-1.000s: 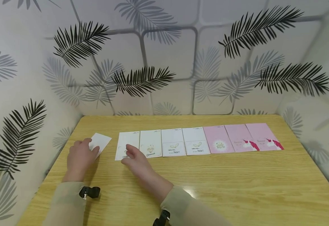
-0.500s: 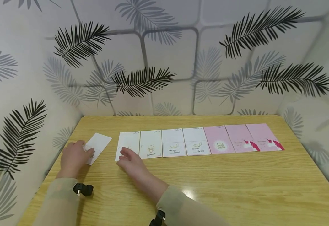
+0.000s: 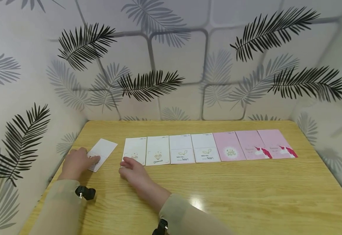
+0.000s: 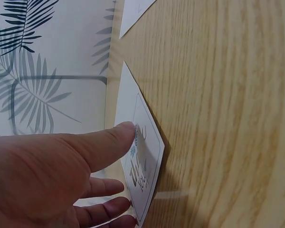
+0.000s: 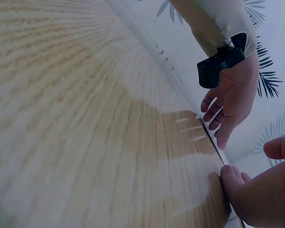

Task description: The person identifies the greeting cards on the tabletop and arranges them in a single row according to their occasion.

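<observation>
My left hand (image 3: 75, 163) is at a loose white card (image 3: 107, 148), which lies tilted on the left of the table. In the left wrist view, the thumb of that hand (image 4: 42, 166) reaches over the card's printed face (image 4: 152, 135), with the other fingers at its far edge. Blue and gold print shows there, partly covered by the thumb. My right hand (image 3: 138, 176) is relaxed, thumb and forefinger apart, by the lower left corner of a white diamond card (image 3: 135, 147). It overlaps part of that card's picture and grips nothing.
To the right runs a row: another diamond card (image 3: 158, 147), two winged heart cards (image 3: 180, 141) (image 3: 203, 140), a pink round-print card (image 3: 226, 140) and two pink unicorn cards (image 3: 248, 140) (image 3: 272, 138). A leaf-patterned wall (image 3: 177, 58) backs the wooden table (image 3: 232, 192).
The left hand has slid left and towards the person, baring more of the loose card, which stays in place. The right hand has drifted slightly left and nearer the person.
</observation>
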